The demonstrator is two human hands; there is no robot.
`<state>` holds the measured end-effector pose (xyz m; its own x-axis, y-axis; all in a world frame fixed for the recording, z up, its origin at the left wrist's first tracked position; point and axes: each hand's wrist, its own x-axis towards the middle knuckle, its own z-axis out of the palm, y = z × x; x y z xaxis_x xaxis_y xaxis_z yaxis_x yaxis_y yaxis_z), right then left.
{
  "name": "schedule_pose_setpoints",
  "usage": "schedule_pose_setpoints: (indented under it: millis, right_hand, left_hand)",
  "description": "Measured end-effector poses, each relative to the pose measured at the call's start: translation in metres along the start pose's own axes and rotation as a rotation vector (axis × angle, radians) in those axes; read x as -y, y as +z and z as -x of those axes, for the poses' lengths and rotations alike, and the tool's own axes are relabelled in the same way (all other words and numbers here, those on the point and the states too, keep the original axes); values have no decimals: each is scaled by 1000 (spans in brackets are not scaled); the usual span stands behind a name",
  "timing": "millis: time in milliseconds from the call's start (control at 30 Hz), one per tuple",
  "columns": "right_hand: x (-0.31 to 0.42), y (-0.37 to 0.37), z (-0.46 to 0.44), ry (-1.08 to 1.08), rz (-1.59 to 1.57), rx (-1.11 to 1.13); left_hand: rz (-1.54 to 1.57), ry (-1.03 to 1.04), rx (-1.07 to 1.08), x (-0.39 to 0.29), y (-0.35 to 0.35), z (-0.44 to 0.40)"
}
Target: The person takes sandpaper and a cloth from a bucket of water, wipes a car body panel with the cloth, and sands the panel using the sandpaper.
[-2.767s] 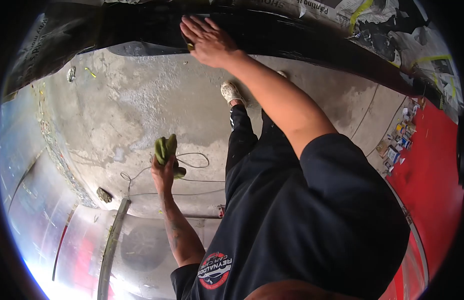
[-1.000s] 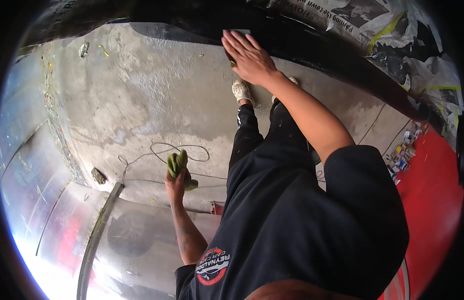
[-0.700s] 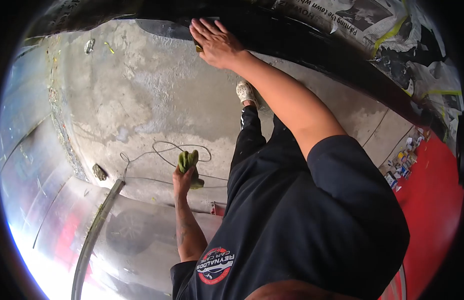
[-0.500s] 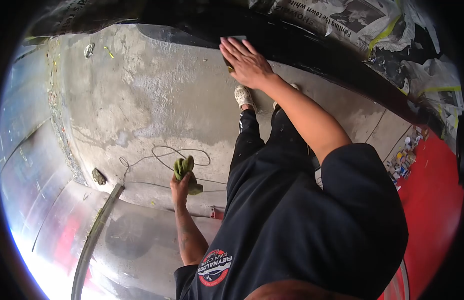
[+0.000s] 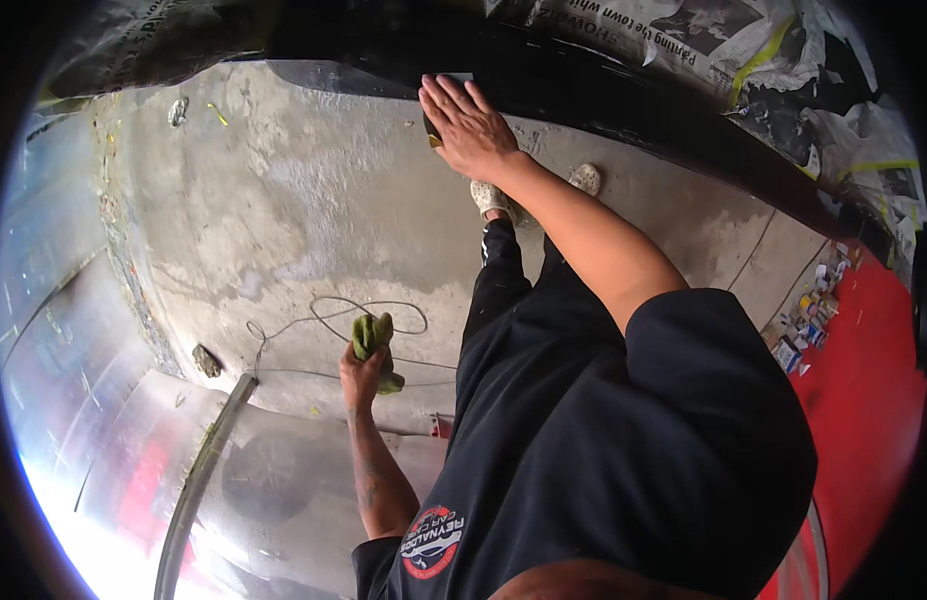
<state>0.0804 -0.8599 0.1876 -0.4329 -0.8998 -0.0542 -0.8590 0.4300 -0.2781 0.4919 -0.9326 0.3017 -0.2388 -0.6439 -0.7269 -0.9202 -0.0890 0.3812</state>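
Note:
My right hand (image 5: 471, 133) lies with fingers stretched over a dark piece of sandpaper (image 5: 433, 128), pressing it against the glossy black panel (image 5: 574, 85). Most of the sandpaper is hidden under the palm; a yellowish edge shows beside it. Lower down on the left, my left hand (image 5: 361, 378) grips a bunched green cloth (image 5: 368, 336), held in the air away from the panel.
Newspaper masking (image 5: 674, 30) with yellow tape borders the panel. A looped cable (image 5: 369, 302) and a crumpled lump (image 5: 206, 361) lie on the wet concrete floor (image 5: 284, 190). A long pole-like bar (image 5: 206, 470) is at lower left. Small containers (image 5: 812, 310) stand by the red floor area (image 5: 864, 380).
My right hand has slid a little to the left along the black panel, and the sandpaper has moved with it. My left hand still holds the cloth in nearly the same place.

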Motion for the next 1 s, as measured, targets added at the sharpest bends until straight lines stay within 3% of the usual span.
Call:
schedule_pose_setpoints:
  millis: [133, 300, 467, 600, 800, 900, 1000]
  right_hand:
    - [12, 5, -60, 52, -135, -141]
    - [-8, 3, -61, 32, -14, -143]
    - [-75, -20, 68, 224, 78, -86]
    - [-42, -18, 29, 278, 12, -44]
    - [8, -2, -75, 173, -77, -152]
    - [-39, -9, -21, 25, -15, -58]
    - [-73, -40, 52, 125, 65, 57]
  left_hand:
    - [-192, 97, 12, -7, 9, -15]
    - [-52, 34, 53, -25, -7, -24]
    - [46, -205, -41, 97, -25, 35]
    - [60, -271, 25, 130, -15, 54]
    - [-103, 22, 45, 8, -18, -4]
    - [-37, 74, -30, -30, -31, -2]
    - [9, 70, 1, -35, -44, -2]
